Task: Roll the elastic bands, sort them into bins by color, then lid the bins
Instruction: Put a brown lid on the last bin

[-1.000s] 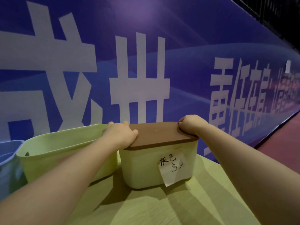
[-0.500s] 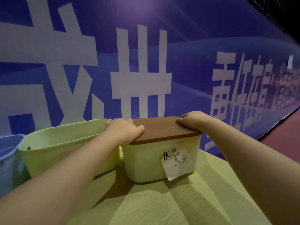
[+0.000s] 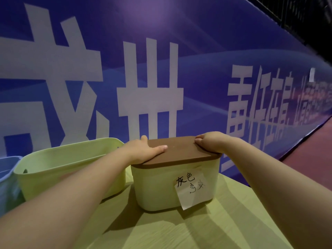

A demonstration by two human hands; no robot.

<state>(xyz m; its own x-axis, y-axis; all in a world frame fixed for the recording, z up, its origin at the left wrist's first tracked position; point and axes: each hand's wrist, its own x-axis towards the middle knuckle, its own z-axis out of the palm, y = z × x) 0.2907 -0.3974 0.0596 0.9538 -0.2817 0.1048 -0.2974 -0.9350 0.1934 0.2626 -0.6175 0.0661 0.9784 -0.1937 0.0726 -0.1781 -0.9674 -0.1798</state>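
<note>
Behind the desk (image 3: 179,230), a blue banner (image 3: 197,42) with large white characters is seen filling the background. Along the desk's far edge an open green bin (image 3: 59,169) is placed, with a blue bin (image 3: 7,177) partly visible just beside it on the left. Near the far right corner a pale bin (image 3: 158,186) is set, closed by a brown lid (image 3: 181,151). The lid's left end is gripped by the left hand (image 3: 143,150), thumb laid across the top, and its far right corner is clasped by the curled fingers of the right hand (image 3: 210,142). A handwritten paper note (image 3: 190,189) is stuck on the pale bin's front.
</note>
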